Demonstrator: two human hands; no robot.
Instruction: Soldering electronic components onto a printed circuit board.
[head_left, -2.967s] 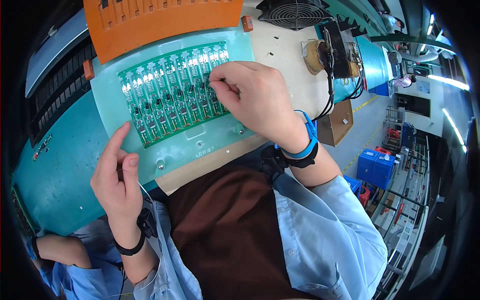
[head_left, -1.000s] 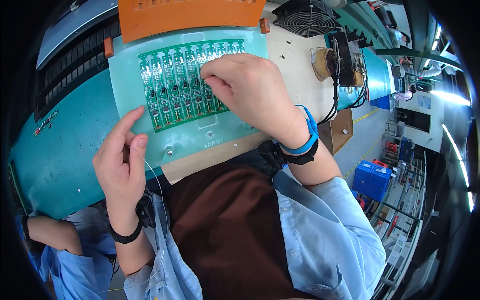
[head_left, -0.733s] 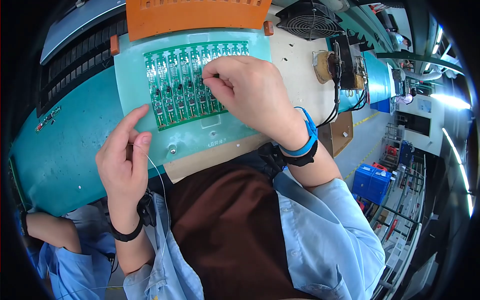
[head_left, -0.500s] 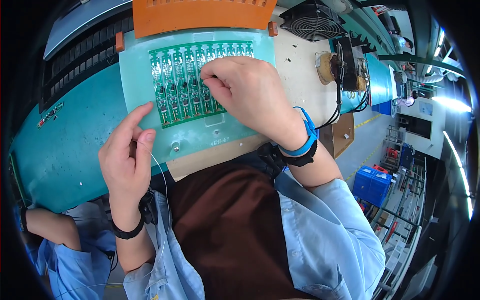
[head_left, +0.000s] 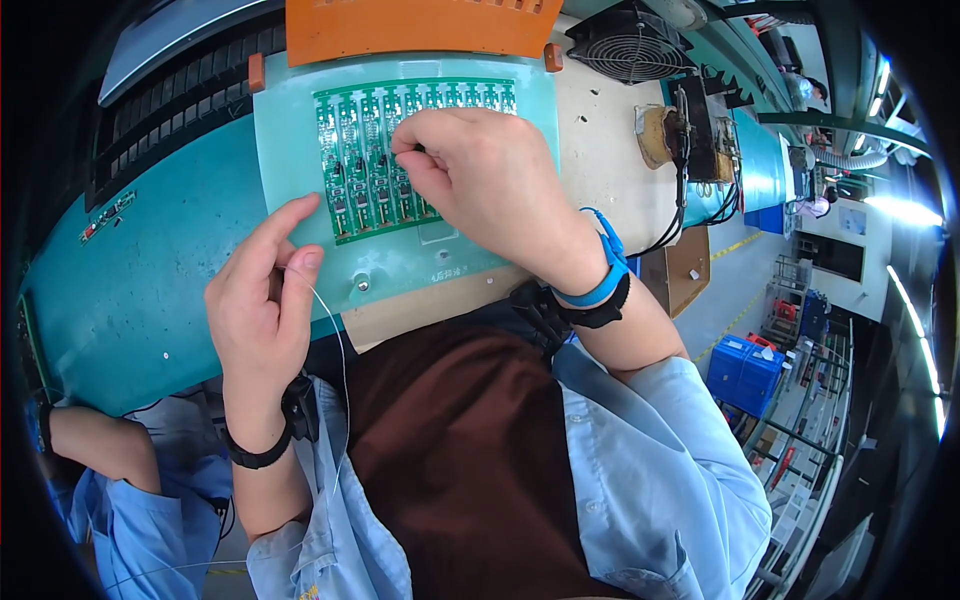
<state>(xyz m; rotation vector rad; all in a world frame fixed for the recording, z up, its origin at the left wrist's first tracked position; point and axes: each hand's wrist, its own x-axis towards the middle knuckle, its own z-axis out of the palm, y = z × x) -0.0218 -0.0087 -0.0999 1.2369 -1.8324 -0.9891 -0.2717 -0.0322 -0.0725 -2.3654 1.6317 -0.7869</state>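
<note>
A green panel of several narrow circuit boards, set with small black components, lies on a pale green sheet. My right hand reaches over the panel with thumb and forefinger pinched down at its middle columns. Whatever sits in that pinch is hidden by the fingers. Beside the panel's near left corner is my left hand, palm turned inward and forefinger stretched out. A thin silvery wire passes between its thumb and fingers and hangs down across my sleeve.
An orange plate borders the sheet's far side. To the right stand a black fan and a stand with a yellowish sponge and cables. Some loose board pieces lie on the left. Another person's arm shows at lower left.
My right hand has shifted a little left across the panel, still pinched. The whole scene sits slightly farther right in the view. My left hand keeps its place by the corner.
</note>
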